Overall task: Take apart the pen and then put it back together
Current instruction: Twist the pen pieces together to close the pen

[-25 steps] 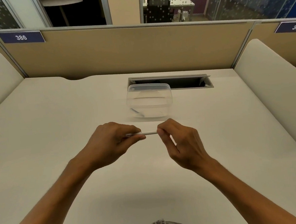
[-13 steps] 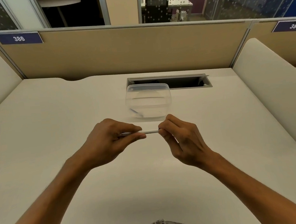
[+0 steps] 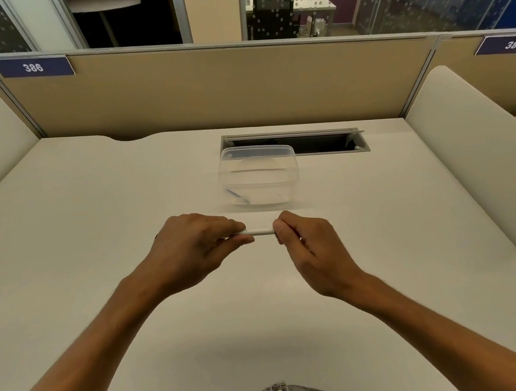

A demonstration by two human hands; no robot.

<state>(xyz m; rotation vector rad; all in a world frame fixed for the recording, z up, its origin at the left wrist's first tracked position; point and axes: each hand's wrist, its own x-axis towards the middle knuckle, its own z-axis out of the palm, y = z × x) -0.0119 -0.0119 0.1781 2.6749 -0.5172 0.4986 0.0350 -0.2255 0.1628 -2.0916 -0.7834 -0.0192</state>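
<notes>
The fingers (image 3: 237,227) of the left hand (image 3: 193,248) are curled shut around one end of the pen (image 3: 261,232), thumb under and forefinger over, so that most of that half is hidden in the fist. The right hand (image 3: 312,252) meets it from the other side: its fingertips (image 3: 279,229) pinch closed on the opposite end, with the rest of the hand bent back toward the wrist. Only a short white stretch of barrel shows between the two grips.

The pen lies level, its long axis running left to right across the body, held in the air just above the counter (image 3: 99,221); it does not appear to touch the surface. Each hand sits on its own end of that axis, neither nearer than the other, so the coming move probably turns on that line: a twist or a straight pull apart along the barrel. Whether the halves are being unscrewed or joined again I cannot tell, as no seam or gap is visible.

Beyond the hands, well clear of them, a clear plastic container (image 3: 258,177) stands on the counter with something thin and bluish lying in it, too blurred to name. Behind that is a cable slot (image 3: 323,142) and the tan partition (image 3: 212,88).
</notes>
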